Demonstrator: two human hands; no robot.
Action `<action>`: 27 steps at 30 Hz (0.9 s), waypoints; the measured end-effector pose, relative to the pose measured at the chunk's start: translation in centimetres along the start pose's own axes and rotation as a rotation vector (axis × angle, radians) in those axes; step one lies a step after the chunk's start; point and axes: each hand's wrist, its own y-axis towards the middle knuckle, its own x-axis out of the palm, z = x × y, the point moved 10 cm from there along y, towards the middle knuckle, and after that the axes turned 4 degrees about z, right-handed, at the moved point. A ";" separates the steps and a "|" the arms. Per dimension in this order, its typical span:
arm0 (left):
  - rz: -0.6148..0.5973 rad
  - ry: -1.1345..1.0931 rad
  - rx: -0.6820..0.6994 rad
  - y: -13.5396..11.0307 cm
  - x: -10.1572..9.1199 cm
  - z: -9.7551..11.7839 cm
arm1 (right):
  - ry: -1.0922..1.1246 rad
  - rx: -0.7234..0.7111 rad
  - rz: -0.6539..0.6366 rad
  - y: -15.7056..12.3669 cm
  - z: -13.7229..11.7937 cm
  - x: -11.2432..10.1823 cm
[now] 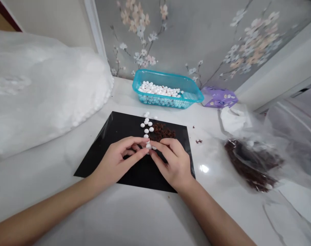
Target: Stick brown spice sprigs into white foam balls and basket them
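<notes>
As the left hand (pixel 116 162) and the right hand (pixel 173 164) bend in over a black sheet (pixel 107 131), they are only a little open. The left fingers (pixel 133 150) curl to the right, and the right fingers (pixel 163 147) curl to the left. Their tips come close together around a small white ball (pixel 148 146). Part of the ball is hidden, so I cannot tell if the fingers really have hold of it. Both palms face down. Both arms reach in from the bottom corners of the view, and the wrists are near the edge of the sheet.

A loose line of white balls (pixel 146 124) sits just above the hands, and some are on the sheet. Right beside them is a small heap of dark brown bits (pixel 160 131). The sheet lies on a shiny white table (pixel 145 218). Past it stands a teal plastic basket (pixel 168 77) with lots of little white balls (pixel 157 89) inside. To the right, a clear plastic bag (pixel 247 164) holds more brown bits, near a purple packet (pixel 219 97). On the left is a big, puffy white sack (pixel 42 85). Behind it all is a wall with flowers (pixel 196 34).
</notes>
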 end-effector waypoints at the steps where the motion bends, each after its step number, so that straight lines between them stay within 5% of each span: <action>1: -0.004 -0.026 -0.035 -0.1 0.3 -0.3 | 0.000 -0.017 -0.005 -0.1 -0.3 0.0; 5: -0.044 -0.177 -0.148 0.1 1.1 -1.8 | 0.061 0.011 -0.063 0.0 0.1 0.1; 15: 0.005 -0.206 -0.208 0.3 0.4 -2.4 | -0.163 0.367 -0.135 -0.9 8.0 0.6; 23: 0.014 -0.202 -0.221 0.3 0.3 -2.6 | -0.125 0.362 -0.132 -0.9 7.6 0.4; 27: 0.007 -0.189 -0.218 0.2 0.4 -2.8 | -0.025 0.370 -0.006 -0.3 6.4 -1.0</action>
